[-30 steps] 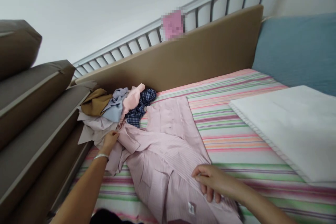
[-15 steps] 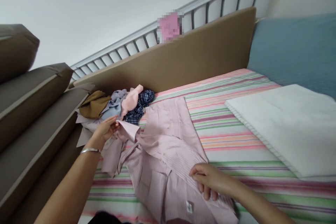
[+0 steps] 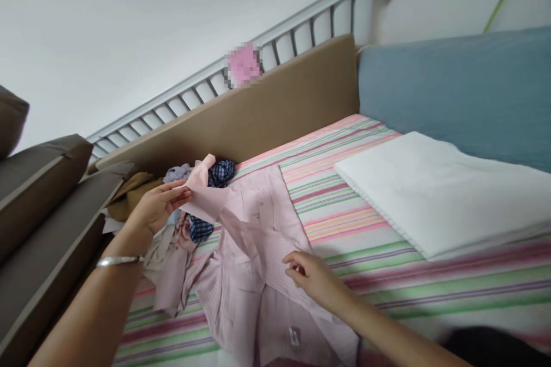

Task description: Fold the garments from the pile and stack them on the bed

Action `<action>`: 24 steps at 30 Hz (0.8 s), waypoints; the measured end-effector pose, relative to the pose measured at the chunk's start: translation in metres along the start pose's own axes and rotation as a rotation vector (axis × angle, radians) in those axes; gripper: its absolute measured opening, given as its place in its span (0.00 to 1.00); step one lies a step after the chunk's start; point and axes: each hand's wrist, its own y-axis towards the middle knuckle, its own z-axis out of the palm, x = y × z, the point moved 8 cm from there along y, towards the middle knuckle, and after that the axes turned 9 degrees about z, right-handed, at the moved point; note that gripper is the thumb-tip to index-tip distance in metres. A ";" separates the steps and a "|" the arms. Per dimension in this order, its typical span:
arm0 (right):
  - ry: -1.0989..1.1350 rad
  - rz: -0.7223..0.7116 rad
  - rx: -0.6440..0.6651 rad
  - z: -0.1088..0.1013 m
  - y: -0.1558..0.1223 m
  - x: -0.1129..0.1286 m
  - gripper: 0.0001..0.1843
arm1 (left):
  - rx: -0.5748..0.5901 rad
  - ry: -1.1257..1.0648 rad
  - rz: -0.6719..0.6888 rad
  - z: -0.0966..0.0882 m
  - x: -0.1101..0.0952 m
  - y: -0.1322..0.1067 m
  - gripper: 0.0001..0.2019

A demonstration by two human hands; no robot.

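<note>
A pale pink, finely striped shirt (image 3: 279, 246) lies spread on the striped bedsheet, with a small white label (image 3: 294, 336) showing near its lower part. My left hand (image 3: 166, 202) pinches a flat pink end of it, perhaps a cuff or collar, and lifts it off the bed so the cloth stretches towards the middle. Over the shirt's right side is my right hand (image 3: 307, 275), its fingers loosely curled and apart; no cloth shows between them. A silver bangle (image 3: 120, 261) circles my left wrist.
Crumpled clothes (image 3: 172, 241) are heaped at the left, beside stacked grey-brown cushions (image 3: 47, 195). A folded white cloth (image 3: 451, 195) lies to the right on the striped sheet (image 3: 344, 212). Brown (image 3: 275, 109) and blue (image 3: 451, 92) panels border the bed, with a railing (image 3: 193, 92) behind.
My left hand has raised the pinched end, drawing the cloth tauter. My right hand has shifted up and left over the shirt. The view has turned rightwards.
</note>
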 end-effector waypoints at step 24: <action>-0.357 -0.080 -0.228 0.035 0.006 0.065 0.10 | 0.121 0.289 -0.027 -0.047 0.023 0.051 0.11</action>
